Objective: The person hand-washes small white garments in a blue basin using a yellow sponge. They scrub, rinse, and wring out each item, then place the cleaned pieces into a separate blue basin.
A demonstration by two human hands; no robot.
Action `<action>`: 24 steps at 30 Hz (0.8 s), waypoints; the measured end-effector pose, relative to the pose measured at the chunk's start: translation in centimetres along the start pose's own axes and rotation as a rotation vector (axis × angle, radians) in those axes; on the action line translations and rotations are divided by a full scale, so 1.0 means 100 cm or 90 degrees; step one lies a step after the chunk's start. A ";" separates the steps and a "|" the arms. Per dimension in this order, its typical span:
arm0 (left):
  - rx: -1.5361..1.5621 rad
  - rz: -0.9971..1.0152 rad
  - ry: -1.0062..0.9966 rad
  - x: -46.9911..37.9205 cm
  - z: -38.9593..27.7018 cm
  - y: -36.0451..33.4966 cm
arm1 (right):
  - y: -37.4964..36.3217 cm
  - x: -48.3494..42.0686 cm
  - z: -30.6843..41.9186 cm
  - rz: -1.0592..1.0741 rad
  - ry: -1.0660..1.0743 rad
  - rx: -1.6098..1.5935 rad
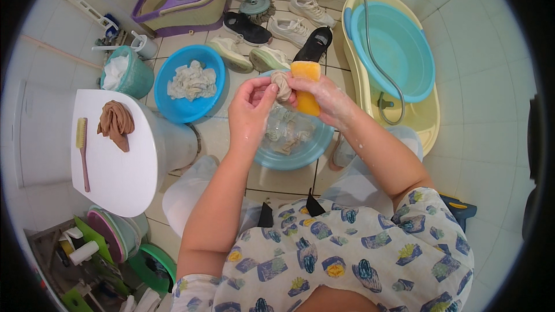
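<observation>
My left hand (253, 110) pinches one side of a bunched beige cloth (282, 86). The fingertips of my right hand (327, 97) hold the cloth's other side, and a yellow-orange bar of soap (307, 103) lies within the same hand. Whether the orange piece above and below the fingers is one bar cannot be told. Suds wet both hands and my right forearm. Below them a light-blue basin (295, 164) on the floor holds sudsy water and pale cloths (288, 132). A brown cloth (116, 123) and a wooden-handled brush (83, 154) lie on the white toilet lid (125, 190).
A blue basin (162, 106) with wet cloth stands left, near a lined bin (138, 78). Several shoes (247, 29), a mop (256, 6) and a purple-rimmed mop bucket (177, 13) stand ahead. A turquoise basin (390, 52) rests on a yellow tub (427, 132) at right, a hose across it.
</observation>
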State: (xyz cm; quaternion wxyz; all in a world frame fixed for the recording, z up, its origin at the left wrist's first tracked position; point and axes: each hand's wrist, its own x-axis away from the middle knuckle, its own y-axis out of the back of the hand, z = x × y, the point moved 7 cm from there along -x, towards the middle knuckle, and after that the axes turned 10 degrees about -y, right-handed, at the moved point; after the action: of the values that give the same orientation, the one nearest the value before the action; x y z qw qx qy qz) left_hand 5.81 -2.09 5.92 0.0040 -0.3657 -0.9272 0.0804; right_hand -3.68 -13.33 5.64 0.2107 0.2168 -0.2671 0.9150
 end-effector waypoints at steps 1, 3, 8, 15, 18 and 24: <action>-0.086 0.004 -0.038 0.000 -0.008 0.002 | 0.001 0.000 0.001 -0.016 0.008 0.032; -0.282 0.010 -0.064 0.001 -0.017 0.007 | 0.003 0.001 0.002 -0.048 0.025 0.101; -0.170 -0.017 -0.041 -0.005 -0.019 0.020 | 0.015 0.001 0.010 -0.150 0.022 0.233; 0.222 0.013 0.158 -0.011 0.006 0.016 | 0.020 -0.004 0.011 -0.142 0.000 0.162; 0.245 -0.006 0.171 -0.011 0.008 0.013 | 0.014 -0.006 0.011 -0.103 -0.005 0.168; 0.317 -0.029 0.221 -0.013 0.011 0.008 | 0.014 0.000 0.025 -0.157 0.055 0.181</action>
State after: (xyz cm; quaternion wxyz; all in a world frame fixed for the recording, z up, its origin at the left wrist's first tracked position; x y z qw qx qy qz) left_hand 7.23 -2.58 4.80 0.2541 -0.3412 -0.8722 0.2415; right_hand -3.65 -15.84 6.94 0.2995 0.2362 -0.0974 0.9193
